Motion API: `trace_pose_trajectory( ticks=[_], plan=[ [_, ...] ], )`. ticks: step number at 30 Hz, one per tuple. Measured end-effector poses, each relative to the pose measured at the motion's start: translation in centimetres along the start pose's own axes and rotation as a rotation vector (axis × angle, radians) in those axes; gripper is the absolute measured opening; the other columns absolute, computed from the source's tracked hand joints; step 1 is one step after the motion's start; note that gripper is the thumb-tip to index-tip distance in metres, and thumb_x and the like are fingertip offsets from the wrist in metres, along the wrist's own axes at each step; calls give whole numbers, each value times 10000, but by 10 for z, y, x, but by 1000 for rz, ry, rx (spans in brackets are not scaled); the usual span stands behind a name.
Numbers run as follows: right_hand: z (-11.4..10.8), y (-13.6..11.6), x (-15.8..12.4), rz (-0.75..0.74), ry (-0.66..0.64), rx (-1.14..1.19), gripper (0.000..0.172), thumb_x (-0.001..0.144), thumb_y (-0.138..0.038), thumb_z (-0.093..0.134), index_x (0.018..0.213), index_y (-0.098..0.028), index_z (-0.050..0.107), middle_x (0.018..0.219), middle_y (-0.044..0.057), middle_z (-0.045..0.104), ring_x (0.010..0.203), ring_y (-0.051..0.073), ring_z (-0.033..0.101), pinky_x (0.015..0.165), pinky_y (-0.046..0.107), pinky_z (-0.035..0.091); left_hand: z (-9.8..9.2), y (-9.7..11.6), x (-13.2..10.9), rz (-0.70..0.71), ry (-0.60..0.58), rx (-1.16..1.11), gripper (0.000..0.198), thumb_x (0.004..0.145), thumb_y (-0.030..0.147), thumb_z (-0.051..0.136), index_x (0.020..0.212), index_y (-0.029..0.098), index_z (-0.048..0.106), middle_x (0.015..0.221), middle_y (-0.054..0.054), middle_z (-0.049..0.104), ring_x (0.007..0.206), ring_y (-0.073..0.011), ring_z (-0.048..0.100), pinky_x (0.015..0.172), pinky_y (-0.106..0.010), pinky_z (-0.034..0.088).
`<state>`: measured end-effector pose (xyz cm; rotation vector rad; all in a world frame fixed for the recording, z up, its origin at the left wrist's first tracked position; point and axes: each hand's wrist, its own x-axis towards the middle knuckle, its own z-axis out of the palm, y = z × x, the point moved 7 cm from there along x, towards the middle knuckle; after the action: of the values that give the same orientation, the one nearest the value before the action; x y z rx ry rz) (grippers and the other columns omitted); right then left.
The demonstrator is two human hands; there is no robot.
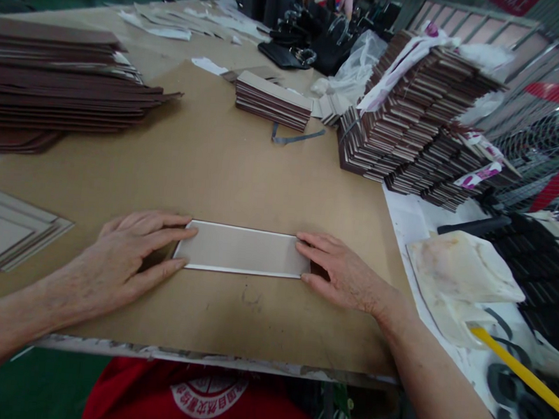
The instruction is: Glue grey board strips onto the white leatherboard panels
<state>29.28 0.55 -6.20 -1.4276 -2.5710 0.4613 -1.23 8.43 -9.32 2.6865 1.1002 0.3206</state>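
Observation:
A pale rectangular strip of board (pixel 245 250) with light edges lies flat on the brown-covered table (pixel 243 175), close to the front edge. My left hand (pixel 135 257) grips its left end, fingers along the far edge and thumb at the near corner. At the right end, my right hand (pixel 340 268) holds the strip the same way, fingertips on the far corner and thumb on the near one. Any underside of the strip is hidden.
Dark brown sheets (pixel 53 85) are piled at the left, above grey boards (pixel 10 232). Behind lies a stack of narrow strips (pixel 272 100). Tall bundles of folded brown pieces (pixel 420 111) stand at the right, near a whitish pad (pixel 464 267) and a yellow handle (pixel 521 373).

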Motion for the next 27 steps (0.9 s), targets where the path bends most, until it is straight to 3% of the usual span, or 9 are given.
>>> trace_pose_trajectory(
  ticks=[5, 9, 13, 17, 21, 24, 27],
  plan=[
    [2, -17, 6, 2, -50, -116, 555, 931, -290, 553, 1410, -11, 545, 1519, 231, 496, 1409, 326, 453, 1205, 517, 352, -10, 16, 6, 46, 25, 155, 411, 959, 393, 476, 1255, 205, 691, 1422, -146, 546, 1354, -379, 443, 1137, -593, 328],
    [5, -26, 11, 10, -70, -158, 522, 982, -352, 510, 1338, 18, 599, 1447, 250, 560, 1345, 326, 514, 1168, 486, 415, -12, 27, 14, 138, -61, 171, 387, 948, 358, 482, 1240, 202, 681, 1289, -103, 669, 1234, -316, 546, 1145, -540, 346],
    [10, -36, 14, -7, -32, -243, 566, 1030, -466, 450, 1374, -40, 594, 1429, 237, 579, 1322, 343, 523, 1156, 523, 409, -11, 31, 18, 179, -85, 178, 391, 967, 423, 500, 1276, 246, 661, 1273, -83, 675, 1216, -298, 565, 1193, -536, 301],
    [19, -43, 12, 78, -7, -282, 710, 985, -638, 480, 1453, -109, 546, 1477, 253, 527, 1312, 390, 518, 1095, 564, 453, -3, 39, 15, 204, -78, 259, 466, 950, 569, 542, 1322, 307, 641, 1250, -114, 657, 1220, -366, 567, 1191, -627, 248],
    [27, -42, -3, 121, -2, -293, 717, 1003, -630, 450, 1453, -80, 545, 1547, 223, 473, 1370, 392, 482, 1116, 575, 439, 2, 37, 8, 209, -56, 288, 458, 954, 570, 527, 1288, 285, 659, 1335, -144, 633, 1281, -398, 550, 1207, -666, 185],
    [26, -35, -19, 133, -17, -288, 709, 1020, -597, 445, 1478, -60, 507, 1576, 194, 441, 1420, 373, 449, 1164, 603, 382, 6, 32, 3, 218, -58, 281, 440, 966, 549, 508, 1290, 293, 659, 1382, -142, 618, 1308, -388, 538, 1204, -665, 201],
    [15, -25, -27, 127, 9, -241, 624, 1040, -566, 426, 1458, -117, 543, 1554, 156, 481, 1456, 325, 424, 1210, 600, 315, 7, 29, 2, 212, -31, 254, 403, 963, 518, 529, 1262, 293, 680, 1380, -141, 617, 1306, -384, 538, 1191, -656, 237]
  ],
)
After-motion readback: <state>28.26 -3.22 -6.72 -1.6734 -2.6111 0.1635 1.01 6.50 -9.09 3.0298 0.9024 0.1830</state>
